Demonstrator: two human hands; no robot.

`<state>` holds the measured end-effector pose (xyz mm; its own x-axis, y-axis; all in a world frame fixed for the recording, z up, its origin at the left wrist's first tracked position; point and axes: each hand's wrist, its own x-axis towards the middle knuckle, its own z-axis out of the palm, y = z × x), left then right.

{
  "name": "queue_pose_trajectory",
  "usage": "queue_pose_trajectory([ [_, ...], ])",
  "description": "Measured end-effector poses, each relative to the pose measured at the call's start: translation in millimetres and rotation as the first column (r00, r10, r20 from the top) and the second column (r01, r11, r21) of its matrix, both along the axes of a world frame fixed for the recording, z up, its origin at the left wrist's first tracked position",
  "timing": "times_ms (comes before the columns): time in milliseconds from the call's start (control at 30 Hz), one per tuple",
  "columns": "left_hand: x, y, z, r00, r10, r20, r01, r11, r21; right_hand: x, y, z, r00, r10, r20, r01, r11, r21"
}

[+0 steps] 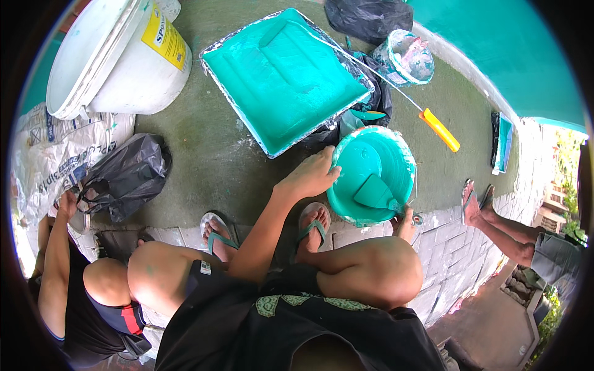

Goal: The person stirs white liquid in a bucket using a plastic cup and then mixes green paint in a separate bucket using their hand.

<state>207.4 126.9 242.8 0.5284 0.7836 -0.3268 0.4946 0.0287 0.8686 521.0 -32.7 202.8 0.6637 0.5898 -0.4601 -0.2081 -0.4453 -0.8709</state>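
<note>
A round bucket (pixel 405 162) coated inside with teal paint stands on the ground just in front of my feet. My left hand (pixel 310 175) grips its left rim. My right hand (pixel 405 224), mostly hidden behind my right knee, holds the handle of a paint-covered scraper (pixel 374 193) whose blade rests inside the bucket. I am crouched, with both feet in flip-flops close to the bucket.
A foil-lined tray (pixel 278 74) full of teal paint lies beyond, with a yellow-handled roller (pixel 439 128) leaning across it. A small paint pot (pixel 408 57), a big white bucket (pixel 117 55), black bags (pixel 127 173) and a sack (pixel 43 148) surround it. One person (pixel 62 272) crouches left; another's legs (pixel 495 229) are right.
</note>
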Motion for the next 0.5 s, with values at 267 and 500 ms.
queue_pose_trajectory([
  [267,-6.7,-7.5,-38.7,0.973,0.108,0.204,-0.063,0.974,-0.219,-2.7,18.2,-21.9,0.998,0.027,-0.049,-0.018,0.984,0.179],
  [500,-7.8,-8.6,-22.7,0.854,0.312,0.415,0.019,0.78,-0.626,-26.2,32.7,21.3,0.994,-0.003,0.109,-0.013,0.99,0.142],
])
